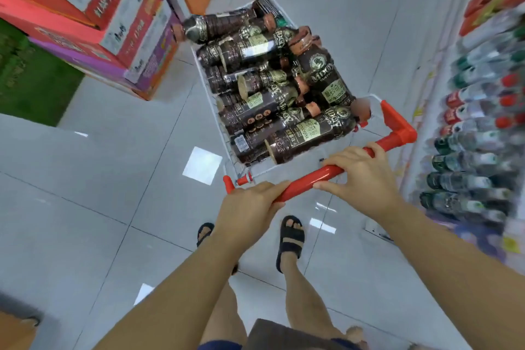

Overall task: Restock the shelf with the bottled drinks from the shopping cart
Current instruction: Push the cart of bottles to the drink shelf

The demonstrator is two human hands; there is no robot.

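Note:
A white wire shopping cart (211, 99) stands ahead of me on the tiled floor, piled with several dark brown bottled drinks (272, 88) with cream labels and copper caps, lying on their sides. Its red handle bar (321, 175) runs across the near end. My left hand (250, 207) is wrapped around the left end of the bar. My right hand (360, 176) grips the bar further right. The shelf (483, 122) on the right holds rows of clear water bottles with red and green caps, blurred.
Stacked red, orange and purple cardboard cartons (93, 17) stand at the left, just beyond the cart's front corner. A green mat (31, 79) lies under them. My feet in black sandals (289, 239) stand behind the cart. Grey floor tiles stretch ahead between the cartons and the shelf.

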